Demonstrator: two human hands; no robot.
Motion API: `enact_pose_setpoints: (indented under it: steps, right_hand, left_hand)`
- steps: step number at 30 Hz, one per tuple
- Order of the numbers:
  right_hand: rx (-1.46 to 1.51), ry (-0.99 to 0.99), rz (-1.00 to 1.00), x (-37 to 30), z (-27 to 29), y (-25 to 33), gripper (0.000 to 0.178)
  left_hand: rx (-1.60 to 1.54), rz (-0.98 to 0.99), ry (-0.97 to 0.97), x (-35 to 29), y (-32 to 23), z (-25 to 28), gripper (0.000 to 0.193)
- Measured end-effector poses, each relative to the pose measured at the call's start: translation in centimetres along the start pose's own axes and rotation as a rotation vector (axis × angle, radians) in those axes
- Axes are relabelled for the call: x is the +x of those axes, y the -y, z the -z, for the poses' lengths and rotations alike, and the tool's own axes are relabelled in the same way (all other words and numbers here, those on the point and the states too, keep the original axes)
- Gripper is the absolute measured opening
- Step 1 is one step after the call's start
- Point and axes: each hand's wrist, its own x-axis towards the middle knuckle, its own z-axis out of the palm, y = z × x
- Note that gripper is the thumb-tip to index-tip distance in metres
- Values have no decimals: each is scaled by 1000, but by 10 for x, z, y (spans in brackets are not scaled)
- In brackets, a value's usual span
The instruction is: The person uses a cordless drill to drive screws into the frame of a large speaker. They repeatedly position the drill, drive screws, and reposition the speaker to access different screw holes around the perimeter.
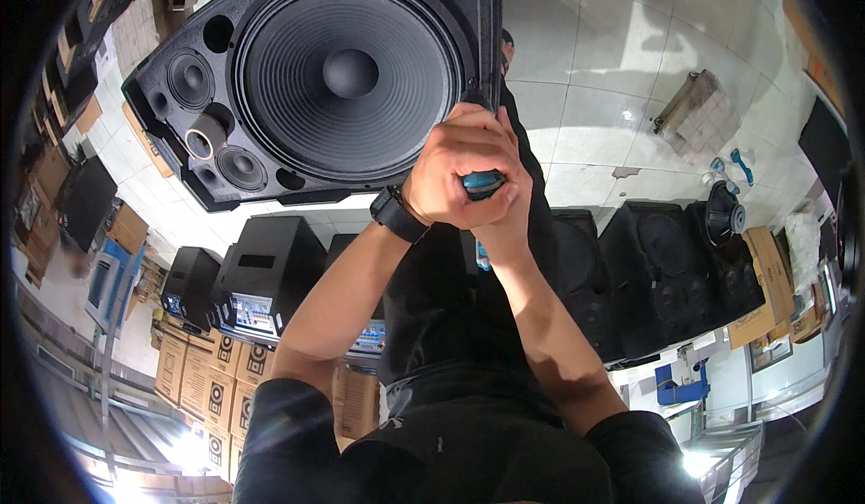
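A large black speaker cabinet (315, 196) lies with its front facing up, and a big round woofer (351, 73) fills its middle. Over its right edge, my left hand (450, 166) and my right hand (507, 220) are closed together around a teal-and-black cordless drill (484, 181). The drill's rounded back shows between my fingers, while its dark nose points down at the cabinet's rim beside the woofer. My hands hide most of its body, and its tip is not visible. A roll of tape (205, 136) sits between two smaller drivers on the cabinet's left part.
Black speakers (644, 270) stand behind on the right, with a loose driver (723, 213) on top. Other black boxes with control panels (270, 270) are at left, near stacked cartons (203, 382). A small wheeled board (698, 112) rests on the tiled floor (604, 45).
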Motion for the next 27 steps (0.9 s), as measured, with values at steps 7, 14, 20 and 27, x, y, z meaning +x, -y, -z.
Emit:
enact_pose_setpoints:
  steps: [7, 14, 20, 27]
  right_hand:
    - [-31, 55, 28, 0, 3, -8, 61]
    - [-109, -7, 16, -1, 3, -9, 65]
    - [-86, 1, 10, 3, 2, -3, 75]
    - [-97, -2, -54, 4, 3, 1, 77]
  left_hand:
    - [0, -15, -11, -1, 0, -3, 11]
    - [24, -21, -9, -2, 1, -8, 10]
    - [20, -13, -14, 0, 2, -4, 9]
    - [16, -1, -25, 1, 2, -4, 10]
